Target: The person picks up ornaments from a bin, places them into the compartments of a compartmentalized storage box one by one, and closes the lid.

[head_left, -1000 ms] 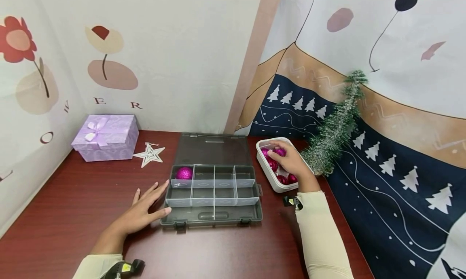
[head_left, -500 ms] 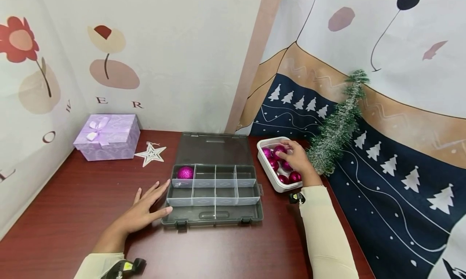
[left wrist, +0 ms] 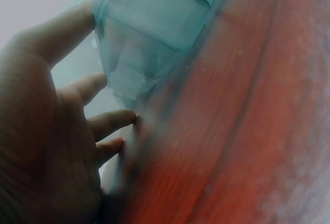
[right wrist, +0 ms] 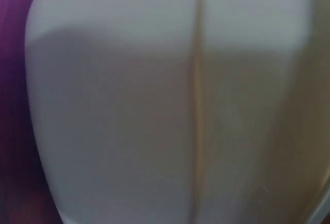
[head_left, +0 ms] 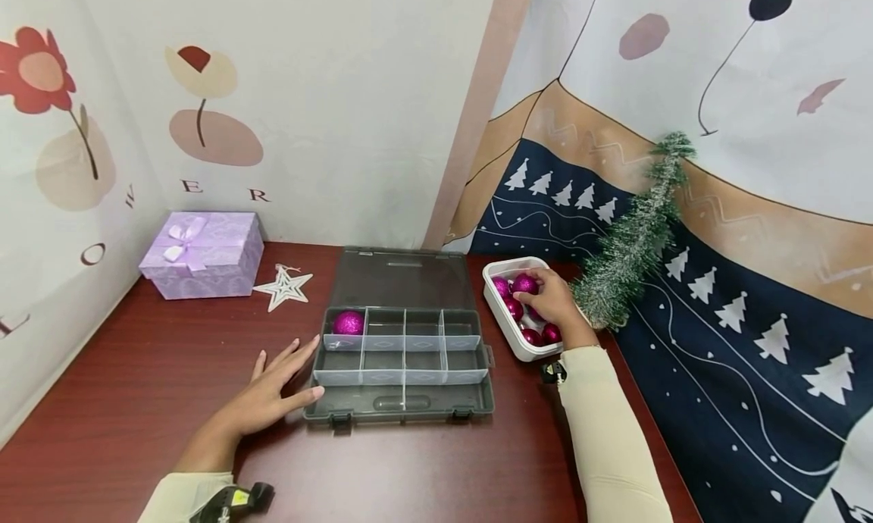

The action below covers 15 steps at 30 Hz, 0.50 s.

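Note:
My left hand has its fingers spread beside the grey compartment box, fingertips touching its left edge. In the left wrist view, the fingers of my left hand reach the box's translucent corner. A glittery magenta bauble sits in the back left compartment. My right hand reaches into a white tub of several magenta baubles. Its thumb and index finger are at the edge of a bauble; whether they grip it is unclear. The right wrist view shows only a blurred pale surface.
The box's smoky lid lies open behind it. A lilac gift box and a white star ornament stand at the back left. A small frosted tinsel tree leans against the cloth right of the tub.
My right hand has drawn back a little within the tub, and its thumb has shifted to the near side of a bauble. My left hand keeps its place.

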Each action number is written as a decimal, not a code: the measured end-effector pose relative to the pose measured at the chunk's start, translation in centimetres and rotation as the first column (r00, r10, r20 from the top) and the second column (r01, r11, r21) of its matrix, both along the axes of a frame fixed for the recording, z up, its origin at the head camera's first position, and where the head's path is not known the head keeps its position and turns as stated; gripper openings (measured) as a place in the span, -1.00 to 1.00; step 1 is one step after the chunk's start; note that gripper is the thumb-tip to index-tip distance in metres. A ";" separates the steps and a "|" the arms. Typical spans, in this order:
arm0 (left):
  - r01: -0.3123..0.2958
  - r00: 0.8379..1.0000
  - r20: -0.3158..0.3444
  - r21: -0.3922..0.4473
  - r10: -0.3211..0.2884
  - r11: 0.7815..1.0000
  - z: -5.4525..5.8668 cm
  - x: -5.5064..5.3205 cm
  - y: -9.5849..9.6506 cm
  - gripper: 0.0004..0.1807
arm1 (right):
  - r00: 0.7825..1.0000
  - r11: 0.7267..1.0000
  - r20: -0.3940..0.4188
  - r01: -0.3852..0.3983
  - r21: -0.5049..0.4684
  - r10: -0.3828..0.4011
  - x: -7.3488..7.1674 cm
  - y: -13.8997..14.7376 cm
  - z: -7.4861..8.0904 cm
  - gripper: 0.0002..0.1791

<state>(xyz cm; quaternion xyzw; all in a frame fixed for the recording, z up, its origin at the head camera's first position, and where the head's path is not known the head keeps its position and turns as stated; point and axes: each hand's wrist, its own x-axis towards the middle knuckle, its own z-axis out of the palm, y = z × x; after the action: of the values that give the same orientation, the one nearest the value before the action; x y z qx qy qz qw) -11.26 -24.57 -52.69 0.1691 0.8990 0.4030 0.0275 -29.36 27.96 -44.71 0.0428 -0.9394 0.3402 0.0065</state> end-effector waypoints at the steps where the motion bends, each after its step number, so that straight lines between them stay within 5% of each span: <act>1: 0.000 1.000 0.000 -0.002 0.000 1.000 0.0 0.0 0.0 -0.04 | 1.000 1.000 -0.009 -0.003 0.018 0.003 -0.1 0.0 -0.1 -0.33; 15: 0.001 1.000 -0.014 0.001 -0.001 1.000 -0.2 0.0 0.0 -0.04 | 1.000 0.999 -0.028 -0.002 0.042 0.004 -0.2 0.5 -0.9 -0.39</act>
<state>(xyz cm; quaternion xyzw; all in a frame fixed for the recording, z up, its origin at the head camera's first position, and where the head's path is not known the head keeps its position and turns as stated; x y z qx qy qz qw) -11.27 -24.60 -52.89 0.1726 0.8990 0.4020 0.0212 -29.53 28.49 -45.57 0.0491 -0.9460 0.3199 0.0181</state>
